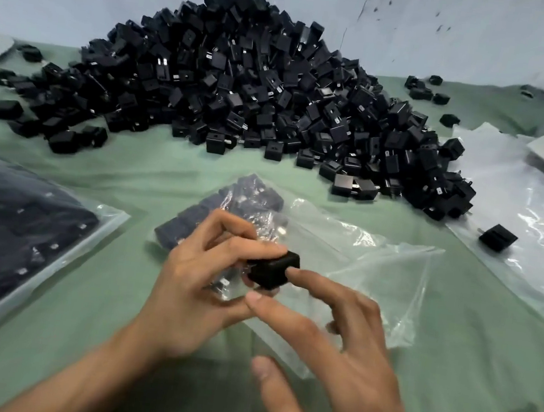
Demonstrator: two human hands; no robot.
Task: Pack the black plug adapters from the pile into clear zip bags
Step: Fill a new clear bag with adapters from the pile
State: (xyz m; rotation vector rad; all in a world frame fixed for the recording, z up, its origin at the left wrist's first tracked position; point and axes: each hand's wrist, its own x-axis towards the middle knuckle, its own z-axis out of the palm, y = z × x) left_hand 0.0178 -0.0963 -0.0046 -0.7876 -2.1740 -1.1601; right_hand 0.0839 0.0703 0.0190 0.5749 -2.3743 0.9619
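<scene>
Left of the pile's [236, 93] near edge, a filled bag [5, 243] is lying flat on the green surface [165, 176] and running out past the picture's left side. A bare strip of surface is lying open between the pile's near edge and the hands.

In front of the pile's middle, the left hand [193, 291] is gripping one black adapter [273, 268], its fingers curled over the top and the thumb beneath. It is holding the adapter over the clear zip bag [376, 261], which is lying partly filled in front of the pile, its loose end spreading rightward. The adapter's long axis is running left to right, with the right end tipped slightly up; I cannot tell where its prongs are pointing.

The right hand [348, 360], nearer than the pile, is touching the adapter's right end with spread, nearly straight fingers. Right of the pile, a stack of empty bags [528, 269] is carrying one stray adapter [497, 236].
</scene>
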